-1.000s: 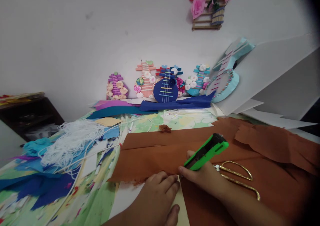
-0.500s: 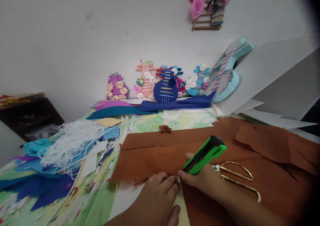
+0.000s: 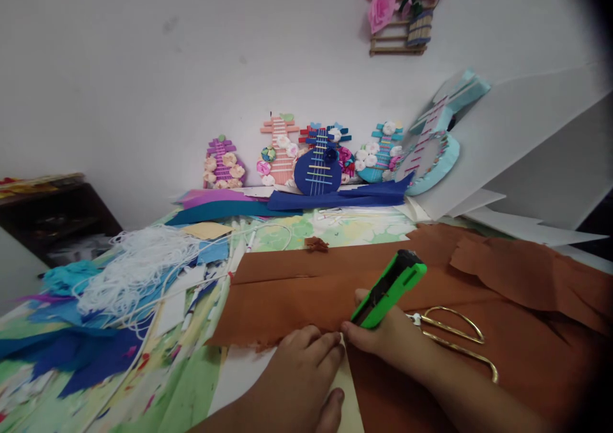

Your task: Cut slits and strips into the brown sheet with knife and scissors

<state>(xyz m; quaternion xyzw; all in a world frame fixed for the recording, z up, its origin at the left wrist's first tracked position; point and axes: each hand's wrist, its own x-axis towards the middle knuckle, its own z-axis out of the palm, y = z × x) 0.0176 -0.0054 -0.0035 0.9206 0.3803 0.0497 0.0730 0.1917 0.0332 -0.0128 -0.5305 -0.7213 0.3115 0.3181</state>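
Note:
My right hand [image 3: 387,337] is closed around a green box cutter [image 3: 390,289] with a black channel, its back end tilted up to the right. Its tip is hidden behind my fingers. Left of it, my left hand [image 3: 301,375] lies palm down with fingers stretched, pressing on the edge of the brown paper [image 3: 282,305] and a pale card [image 3: 349,388]. A ragged, torn edge shows in the brown paper beside my left fingers. Gold-handled scissors [image 3: 454,337] rest on the brown paper just right of my right hand, partly covered by it.
Tangled white cord [image 3: 129,273] and blue paper scraps [image 3: 90,356] cover the left side. Several decorated paper lutes, among them a dark blue one [image 3: 317,172], stand against the wall. A larger light-blue lute [image 3: 438,145] leans beside white boards [image 3: 527,133] at right.
The back end of the box cutter has tipped slightly left and lower, with my right hand shifting a little. My left hand stays in place.

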